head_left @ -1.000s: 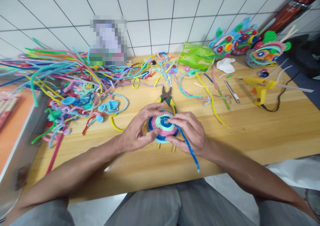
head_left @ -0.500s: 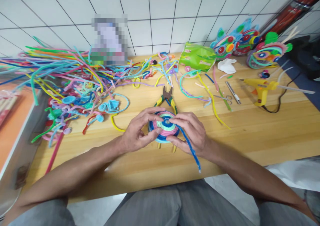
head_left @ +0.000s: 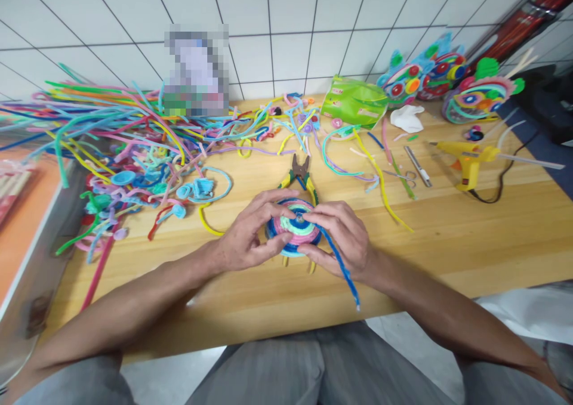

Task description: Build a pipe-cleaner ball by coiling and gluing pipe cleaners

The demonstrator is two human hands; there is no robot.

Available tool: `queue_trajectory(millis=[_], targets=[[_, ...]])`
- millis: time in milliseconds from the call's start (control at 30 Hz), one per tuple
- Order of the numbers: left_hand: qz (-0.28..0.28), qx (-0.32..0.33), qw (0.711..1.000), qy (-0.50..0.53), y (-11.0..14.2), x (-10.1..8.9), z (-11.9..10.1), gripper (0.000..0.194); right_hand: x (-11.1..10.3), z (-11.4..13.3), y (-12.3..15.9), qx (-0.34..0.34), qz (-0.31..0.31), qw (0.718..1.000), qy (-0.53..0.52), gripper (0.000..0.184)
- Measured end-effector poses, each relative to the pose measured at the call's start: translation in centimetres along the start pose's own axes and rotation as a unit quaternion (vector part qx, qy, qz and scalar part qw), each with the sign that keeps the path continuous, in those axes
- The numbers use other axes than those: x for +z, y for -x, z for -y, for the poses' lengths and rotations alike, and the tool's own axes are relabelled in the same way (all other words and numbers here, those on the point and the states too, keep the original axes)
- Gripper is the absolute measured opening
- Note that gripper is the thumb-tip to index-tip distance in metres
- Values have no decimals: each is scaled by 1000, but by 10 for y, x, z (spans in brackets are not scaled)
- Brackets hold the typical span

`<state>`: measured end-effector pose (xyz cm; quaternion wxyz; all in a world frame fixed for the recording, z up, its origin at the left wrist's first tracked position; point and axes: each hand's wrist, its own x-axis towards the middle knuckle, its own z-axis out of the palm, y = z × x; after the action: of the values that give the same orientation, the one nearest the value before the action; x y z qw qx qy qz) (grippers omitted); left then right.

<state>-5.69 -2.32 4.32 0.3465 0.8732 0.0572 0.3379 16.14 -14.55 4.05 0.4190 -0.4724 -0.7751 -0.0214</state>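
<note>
A round coiled disc [head_left: 292, 226] of pipe cleaners, in blue, pink and mint rings, sits between both hands over the wooden table [head_left: 470, 232]. My left hand [head_left: 248, 235] grips its left rim, fingers curled round it. My right hand [head_left: 342, 235] pinches the disc's centre and right rim, and a loose blue pipe cleaner [head_left: 342, 268] trails from the centre down past the table edge. Two short yellow ends stick out under the disc.
Yellow-handled pliers [head_left: 299, 175] lie just behind the disc. A big heap of coloured pipe cleaners [head_left: 125, 148] fills the left. A yellow glue gun [head_left: 465, 157], small scissors [head_left: 400, 175], a green packet [head_left: 353, 102] and finished colourful pieces [head_left: 447, 80] stand at the back right.
Both hands stay on the disc; the fingers have shifted slightly and the disc has turned a little.
</note>
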Motion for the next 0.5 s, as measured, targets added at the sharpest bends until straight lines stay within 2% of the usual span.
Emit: queue_trajectory(millis=[200,500], targets=[[-13,10,999,29,0,2,0,42,-1,1,0,5,7,1000,-7,51],[27,8,999,14,-5,-2,-1,44,0,1,-1,0,-1,1000,-10,52]])
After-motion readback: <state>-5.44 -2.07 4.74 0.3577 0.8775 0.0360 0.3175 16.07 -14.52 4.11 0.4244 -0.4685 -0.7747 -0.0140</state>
